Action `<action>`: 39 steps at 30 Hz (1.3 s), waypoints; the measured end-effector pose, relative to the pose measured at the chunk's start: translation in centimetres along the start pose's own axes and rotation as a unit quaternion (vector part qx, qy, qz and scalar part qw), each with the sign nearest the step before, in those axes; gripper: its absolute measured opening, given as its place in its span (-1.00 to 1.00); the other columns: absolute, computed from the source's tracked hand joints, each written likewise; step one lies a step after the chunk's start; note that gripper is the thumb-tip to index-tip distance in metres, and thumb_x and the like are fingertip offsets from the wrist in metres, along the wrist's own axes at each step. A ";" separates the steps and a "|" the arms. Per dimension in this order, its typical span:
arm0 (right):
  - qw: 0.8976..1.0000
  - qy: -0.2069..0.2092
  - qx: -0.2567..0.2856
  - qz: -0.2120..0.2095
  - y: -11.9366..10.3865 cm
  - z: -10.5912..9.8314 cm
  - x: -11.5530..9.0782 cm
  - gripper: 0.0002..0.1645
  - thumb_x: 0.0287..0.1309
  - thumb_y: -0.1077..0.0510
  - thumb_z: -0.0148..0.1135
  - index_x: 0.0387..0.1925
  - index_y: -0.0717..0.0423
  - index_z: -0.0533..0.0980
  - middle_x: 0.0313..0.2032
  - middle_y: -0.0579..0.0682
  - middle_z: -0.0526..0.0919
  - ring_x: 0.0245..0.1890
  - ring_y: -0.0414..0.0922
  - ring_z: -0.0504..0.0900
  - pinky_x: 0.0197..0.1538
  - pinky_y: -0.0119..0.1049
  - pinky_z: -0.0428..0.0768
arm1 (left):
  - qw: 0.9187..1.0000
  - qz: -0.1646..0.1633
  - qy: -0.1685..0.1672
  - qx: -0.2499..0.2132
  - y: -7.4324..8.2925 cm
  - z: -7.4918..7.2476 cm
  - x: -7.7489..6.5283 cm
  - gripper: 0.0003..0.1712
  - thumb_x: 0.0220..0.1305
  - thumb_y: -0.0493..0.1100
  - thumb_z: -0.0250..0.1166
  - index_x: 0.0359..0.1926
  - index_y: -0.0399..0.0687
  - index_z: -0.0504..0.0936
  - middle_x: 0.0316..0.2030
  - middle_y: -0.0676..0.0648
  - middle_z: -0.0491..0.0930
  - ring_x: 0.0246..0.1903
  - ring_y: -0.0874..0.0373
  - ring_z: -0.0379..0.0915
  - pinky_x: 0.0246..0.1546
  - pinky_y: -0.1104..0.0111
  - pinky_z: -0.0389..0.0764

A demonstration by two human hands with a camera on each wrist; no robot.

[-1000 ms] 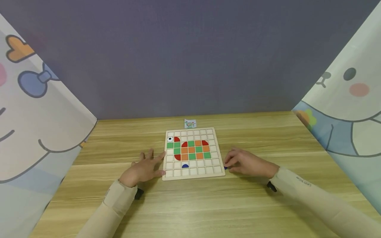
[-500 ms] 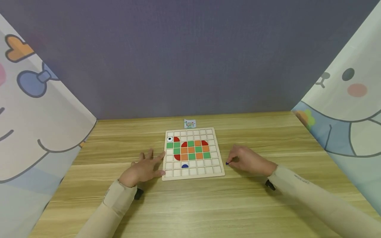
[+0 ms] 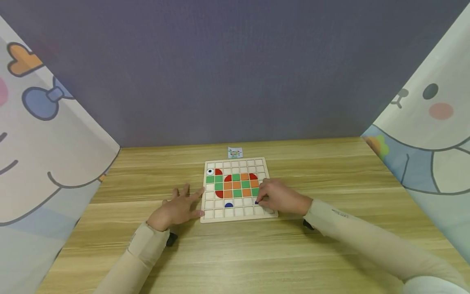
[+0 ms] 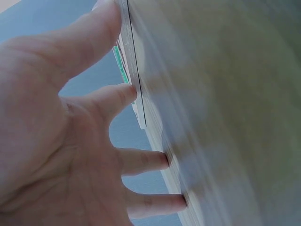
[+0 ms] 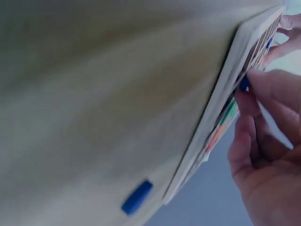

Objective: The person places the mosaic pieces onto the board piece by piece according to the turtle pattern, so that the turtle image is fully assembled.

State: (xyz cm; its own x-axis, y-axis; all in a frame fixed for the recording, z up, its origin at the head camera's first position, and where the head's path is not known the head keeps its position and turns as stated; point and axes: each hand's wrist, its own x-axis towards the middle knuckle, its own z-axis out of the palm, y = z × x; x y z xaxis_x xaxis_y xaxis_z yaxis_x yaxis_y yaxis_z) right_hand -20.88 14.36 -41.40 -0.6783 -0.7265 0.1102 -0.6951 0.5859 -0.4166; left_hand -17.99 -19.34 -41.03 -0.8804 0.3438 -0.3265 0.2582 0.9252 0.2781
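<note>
A square wooden grid board (image 3: 239, 211) lies on the table, with red, green and orange tiles and a white eye tile (image 3: 210, 172) set in it. A blue half-round tile (image 3: 229, 205) sits in a lower cell. My right hand (image 3: 280, 198) pinches a small blue tile (image 5: 244, 83) between thumb and fingertips, over the board's lower right cells. Spread beside the left edge is my left hand (image 3: 176, 210), its thumb and index fingertip touching the rim while other fingertips rest on the table.
Behind the board lies a small picture card (image 3: 235, 152). In the right wrist view another blue piece (image 5: 137, 197) lies on the table near the board; the head view does not show it. A grey panel (image 3: 235, 73) rises at the table's back, with cartoon-printed cloth on both sides.
My right hand has lifted the blue tile from the table just right of the board and carried it left over the board. My left hand has stayed put.
</note>
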 end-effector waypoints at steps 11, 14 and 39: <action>0.999 -0.007 0.026 -0.045 1.0 -0.4 -0.4 -0.87 0.09 0.23 0.36 -0.28 0.01 0.71 -0.33 -0.26 0.61 -0.30 -0.29 0.42 -0.25 -0.37 0.46 | 1.000 -0.002 0.000 0.006 0.2 -0.1 0.2 -0.10 0.24 0.27 0.15 0.48 0.20 -0.02 0.40 -0.44 -0.21 0.27 -0.58 -0.31 -0.08 -0.49 0.03; 0.999 0.022 0.028 -0.032 1.4 -0.7 -0.4 -0.86 0.14 0.29 0.30 -0.26 0.07 0.69 -0.31 -0.19 0.64 -0.26 -0.26 0.44 -0.20 -0.34 0.49 | 1.000 -0.001 0.000 0.006 0.3 -0.1 0.2 -0.10 0.24 0.27 0.15 0.49 0.20 -0.02 0.40 -0.44 -0.21 0.27 -0.58 -0.31 -0.08 -0.49 0.02; 0.999 0.039 0.000 0.015 6.4 -3.9 -5.6 -0.72 -0.08 0.32 0.45 -0.23 0.15 0.69 -0.13 0.00 0.65 -0.10 -0.02 0.52 0.06 0.00 0.43 | 1.000 -0.005 0.000 -0.002 0.3 -0.2 0.0 -0.10 0.24 0.25 0.17 0.48 0.18 0.00 0.40 -0.44 -0.21 0.27 -0.58 -0.31 -0.09 -0.50 0.01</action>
State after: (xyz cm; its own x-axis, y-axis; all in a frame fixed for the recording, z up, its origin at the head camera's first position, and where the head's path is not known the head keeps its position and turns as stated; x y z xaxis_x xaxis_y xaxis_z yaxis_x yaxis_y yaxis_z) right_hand -22.44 23.60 -41.12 -0.7158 -0.6779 0.1675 -0.6737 0.6075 -0.4207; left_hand -17.96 -19.11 -40.79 -0.8826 0.3350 -0.3299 0.2483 0.9280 0.2779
